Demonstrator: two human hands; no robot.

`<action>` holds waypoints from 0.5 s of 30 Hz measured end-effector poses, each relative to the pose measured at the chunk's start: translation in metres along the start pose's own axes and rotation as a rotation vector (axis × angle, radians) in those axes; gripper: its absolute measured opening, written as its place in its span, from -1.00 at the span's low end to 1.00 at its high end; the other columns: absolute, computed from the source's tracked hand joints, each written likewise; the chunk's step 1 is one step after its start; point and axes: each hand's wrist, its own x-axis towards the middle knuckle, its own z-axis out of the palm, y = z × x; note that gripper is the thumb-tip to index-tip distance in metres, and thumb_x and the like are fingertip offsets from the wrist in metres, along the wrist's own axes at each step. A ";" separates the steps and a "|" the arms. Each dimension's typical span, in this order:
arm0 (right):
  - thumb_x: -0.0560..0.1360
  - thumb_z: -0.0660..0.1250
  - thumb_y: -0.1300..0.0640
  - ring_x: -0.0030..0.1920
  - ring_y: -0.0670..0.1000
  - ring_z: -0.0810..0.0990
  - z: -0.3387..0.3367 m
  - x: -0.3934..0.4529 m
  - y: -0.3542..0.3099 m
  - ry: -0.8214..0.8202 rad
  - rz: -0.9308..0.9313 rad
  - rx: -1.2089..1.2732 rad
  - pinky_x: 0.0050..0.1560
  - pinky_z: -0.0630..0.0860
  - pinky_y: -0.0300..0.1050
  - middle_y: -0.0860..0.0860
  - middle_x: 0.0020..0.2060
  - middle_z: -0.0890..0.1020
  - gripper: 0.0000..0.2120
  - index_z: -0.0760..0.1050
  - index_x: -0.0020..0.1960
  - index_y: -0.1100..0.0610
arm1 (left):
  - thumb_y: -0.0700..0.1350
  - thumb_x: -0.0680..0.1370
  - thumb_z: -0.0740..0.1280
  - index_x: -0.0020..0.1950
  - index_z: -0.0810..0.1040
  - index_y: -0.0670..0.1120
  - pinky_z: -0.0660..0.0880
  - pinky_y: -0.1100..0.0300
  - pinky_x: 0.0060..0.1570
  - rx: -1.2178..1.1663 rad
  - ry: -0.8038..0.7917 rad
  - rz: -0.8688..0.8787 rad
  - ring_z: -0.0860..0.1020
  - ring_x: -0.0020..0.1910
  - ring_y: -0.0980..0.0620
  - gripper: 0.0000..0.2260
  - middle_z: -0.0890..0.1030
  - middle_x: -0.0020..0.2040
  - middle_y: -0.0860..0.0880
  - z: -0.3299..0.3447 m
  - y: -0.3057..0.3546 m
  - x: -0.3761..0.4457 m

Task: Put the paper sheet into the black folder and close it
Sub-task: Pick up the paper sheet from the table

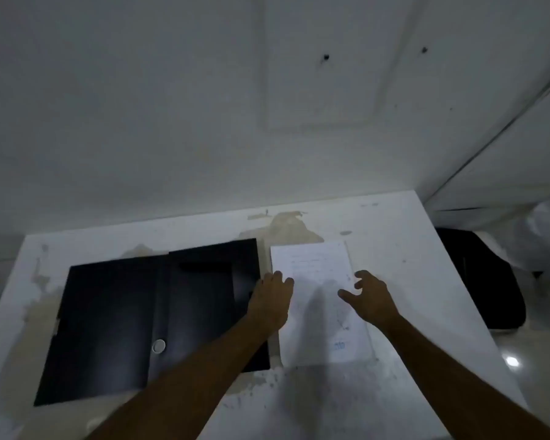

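Note:
The black folder (pixel 124 315) lies open and flat on the white table, with a round white button (pixel 158 346) near its spine. Right of it lies the paper sheet (pixel 315 265), printed side up. My left hand (pixel 272 300) rests palm down across the folder's right edge and the sheet's left edge, fingers together, holding nothing. Over the sheet's right side hovers my right hand (pixel 367 295), its fingers spread and curled, with nothing in it.
The white table (pixel 410 281) has worn, peeling patches and stands against a white wall. A dark chair or bag (pixel 483 281) sits just past the table's right edge. A pale floor shows at the lower right.

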 end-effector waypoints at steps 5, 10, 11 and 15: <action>0.46 0.49 -0.11 0.35 0.27 0.44 0.022 0.015 0.023 0.001 0.111 -0.111 0.28 0.46 0.14 0.25 0.34 0.45 -0.28 0.34 0.44 0.25 | 0.09 0.53 0.42 0.49 0.35 -0.06 0.30 -0.06 0.33 0.208 0.040 0.018 0.39 0.34 -0.17 -0.42 0.37 0.43 -0.17 0.030 -0.002 0.017; 0.49 0.47 -0.09 0.30 0.25 0.41 0.043 0.022 0.028 0.043 0.121 -0.104 0.20 0.52 0.17 0.23 0.29 0.41 -0.38 0.36 0.35 0.26 | 0.13 0.48 0.46 0.50 0.37 -0.01 0.21 -0.05 0.42 0.159 0.037 0.016 0.38 0.41 -0.15 -0.36 0.38 0.47 -0.14 0.048 -0.008 0.026; 0.50 0.46 -0.07 0.30 0.25 0.42 0.046 0.024 0.027 0.055 0.121 -0.092 0.20 0.53 0.17 0.23 0.28 0.42 -0.39 0.36 0.36 0.27 | 0.14 0.47 0.47 0.49 0.37 0.00 0.21 -0.05 0.42 0.158 0.035 0.016 0.39 0.40 -0.15 -0.36 0.38 0.47 -0.13 0.048 -0.008 0.026; 0.51 0.46 0.00 0.26 0.27 0.52 0.054 0.029 0.026 0.087 0.162 0.075 0.19 0.59 0.21 0.23 0.25 0.51 -0.45 0.35 0.32 0.27 | 0.16 0.47 0.46 0.47 0.38 0.01 0.22 -0.07 0.40 0.205 0.028 0.016 0.43 0.37 -0.15 -0.37 0.41 0.45 -0.13 0.048 -0.008 0.030</action>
